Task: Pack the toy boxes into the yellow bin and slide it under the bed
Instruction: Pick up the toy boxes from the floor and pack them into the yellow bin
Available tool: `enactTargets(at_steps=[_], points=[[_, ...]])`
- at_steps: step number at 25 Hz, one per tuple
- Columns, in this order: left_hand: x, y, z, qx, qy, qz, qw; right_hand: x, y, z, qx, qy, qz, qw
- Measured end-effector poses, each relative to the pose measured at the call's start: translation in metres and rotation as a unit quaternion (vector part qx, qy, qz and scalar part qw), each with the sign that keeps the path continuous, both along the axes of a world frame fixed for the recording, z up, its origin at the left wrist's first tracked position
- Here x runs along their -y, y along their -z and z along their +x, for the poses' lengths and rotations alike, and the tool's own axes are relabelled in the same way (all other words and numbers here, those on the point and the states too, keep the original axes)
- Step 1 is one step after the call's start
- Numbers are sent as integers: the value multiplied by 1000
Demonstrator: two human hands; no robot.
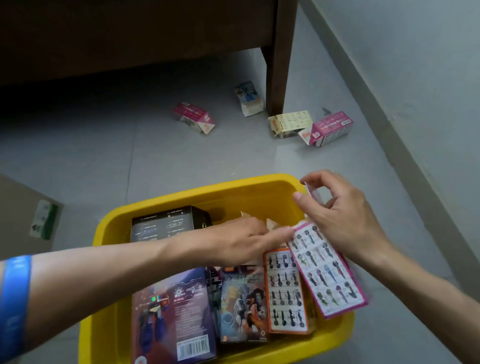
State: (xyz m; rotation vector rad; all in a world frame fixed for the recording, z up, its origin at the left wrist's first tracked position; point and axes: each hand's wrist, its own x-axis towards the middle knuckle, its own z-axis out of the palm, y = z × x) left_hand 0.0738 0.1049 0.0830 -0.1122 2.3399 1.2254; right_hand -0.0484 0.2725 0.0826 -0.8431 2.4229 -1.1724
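R hand [345, 220] pinches the pink-edged box [327, 269] by its top flap, lowering it into the yellow bin [139, 210]; L hand [245, 242] lies flat, fingers straight, steadying it. Bin approx half full. Four boxes on floor by bed leg [278, 67]; sliding not yet done.

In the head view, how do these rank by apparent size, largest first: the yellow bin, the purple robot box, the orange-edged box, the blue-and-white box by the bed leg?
1. yellow bin
2. purple robot box
3. orange-edged box
4. blue-and-white box, though it lies farther from the camera, so its true size is unsure.
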Motion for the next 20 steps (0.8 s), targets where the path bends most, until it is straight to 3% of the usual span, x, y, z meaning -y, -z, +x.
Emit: enactTargets(at_steps=[2,7,10,13,17,20], points=[[5,7,6,-14,89,-109,990,2,0,1,-18,9,-1,1000],[6,15,6,19,58,-155,986,7,-10,3,-179,-38,54,982],[8,12,0,23,103,-241,965,20,-8,22,-242,-98,161,952],[2,13,-3,-18,132,-328,935,22,9,43,-271,-184,296,897],[20,-6,-12,60,134,-131,981,13,15,31,-269,-244,307,880],[43,-23,-25,74,143,-97,982,20,11,20,-299,-235,250,890]])
